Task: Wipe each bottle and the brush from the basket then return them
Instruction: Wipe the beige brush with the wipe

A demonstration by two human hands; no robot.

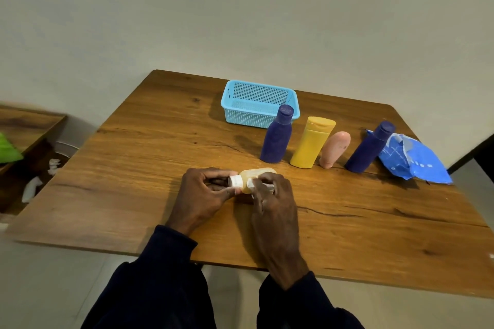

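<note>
Hands, left then right: your left hand [205,192] pinched the white-capped end of the small amber bottle [258,174], thumb and fingertips curled about the cap, apparently to steady it on its side. Your right hand [272,203] clasped a white wipe [250,183] against the bottle's body, placed for rubbing along it (the wiping step, by my judgement).

Items set out, left to right:
- Blue mesh basket [248,115], far side of the table, nothing visible inside; likely emptied so each piece could go back once wiped.
- First dark blue bottle [276,139], upright, just in front of the basket's right corner.
- Yellow bottle [310,144], beside it.
- Pink rounded piece [334,149] (bottle or brush, you could not have told from here).
- Second dark blue bottle [369,149].
- Blue wipes packet [417,163], torn open, just behind that last bottle and within your right hand's reach.

Which of the row had been wiped could not be told.

Surface and room: a lower wooden ledge [26,125] with something green [8,147] on it, crumpled white tissues [32,189] on the floor below, then the wood-grain table [133,168], knotted and cracked, and a plain pale wall [240,8] behind.
</note>
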